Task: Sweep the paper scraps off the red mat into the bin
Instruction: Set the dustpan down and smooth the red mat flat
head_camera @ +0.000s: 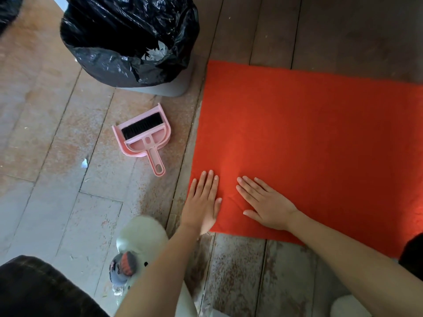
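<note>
Dark trouser fabric (41,287) fills the near left corner of the head view, with a white fluffy slipper (142,232) on the plank floor (45,99) just beyond it.

Hands: left hand (202,202) lies flat, fingers straight and together, palm down on the near left corner of the red mat (309,138), its heel overlapping the mat's edge. Right hand (265,203) lies flat beside it on the mat, fingers straight and slightly spread, angled toward the left hand. Neither hand grips anything.

Mat: spread on the floor to the right of centre, with a slight crease between the two hands.

Bin (174,86): stands beyond the mat's far left corner, near it but apart, lined with a black bag (109,65). White paper scraps (158,52) show inside the bag.

Tools: pink dustpan (166,131) rests on the floor between bin and hands, left of the mat, with the brush (142,126) nested in it (black bristles toward the bin, handle toward the person).

Stray item: one small pale scrap (84,163) on the floor, left of the dustpan
</note>
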